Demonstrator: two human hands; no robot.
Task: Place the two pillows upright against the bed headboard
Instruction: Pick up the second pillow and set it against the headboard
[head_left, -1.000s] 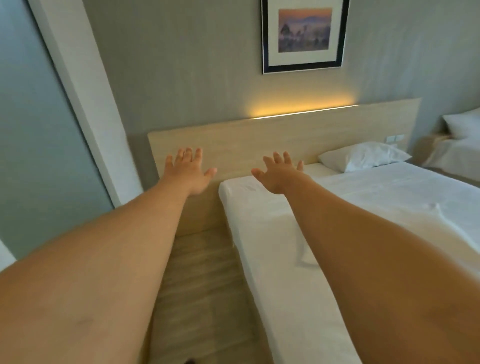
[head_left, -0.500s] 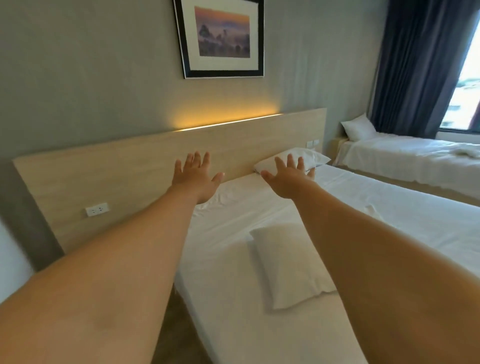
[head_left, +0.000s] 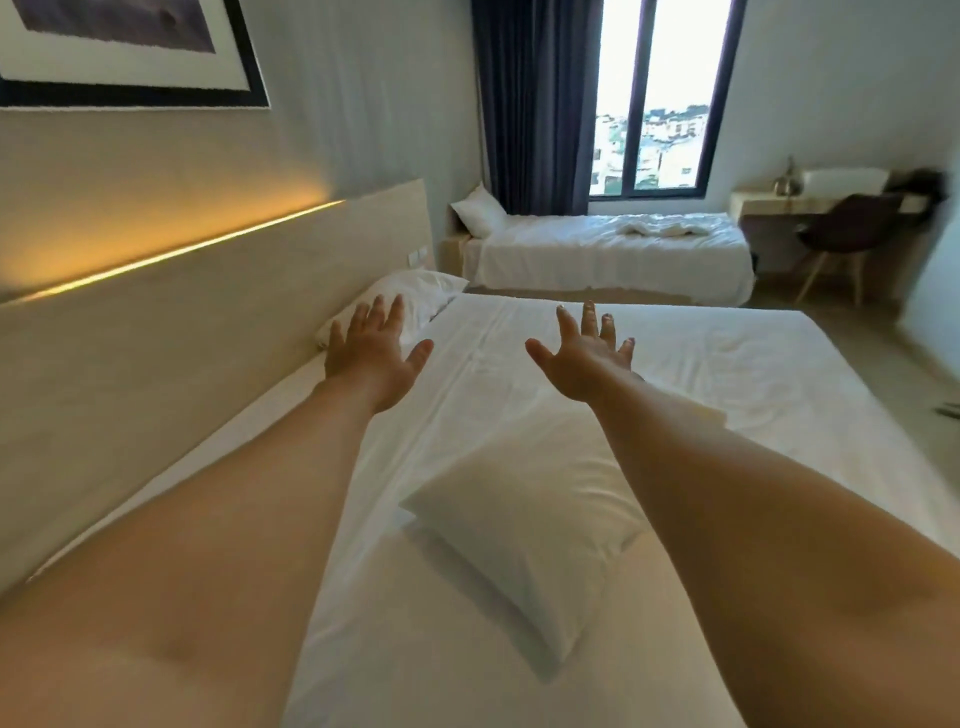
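Note:
Two white pillows lie flat on the white bed (head_left: 727, 374). The near pillow (head_left: 524, 540) rests in the middle of the mattress between my forearms. The far pillow (head_left: 415, 299) lies at the bed's far end beside the pale wooden headboard (head_left: 171, 332), partly hidden by my left hand (head_left: 371, 351). Both arms are stretched out in the air over the bed. My left hand has its fingers spread and holds nothing. My right hand (head_left: 584, 356) is also spread and empty, above the bare sheet.
A second bed (head_left: 608, 249) with its own pillow (head_left: 480, 210) stands by the window and dark curtain (head_left: 530, 104). A desk (head_left: 779, 200) and dark chair (head_left: 847, 234) sit at the far right. A framed picture (head_left: 130, 52) hangs above the lit headboard.
The view has swung right along the headboard, bringing the window, second bed and desk into sight. Both hands stay spread and empty and now reach further across the bed.

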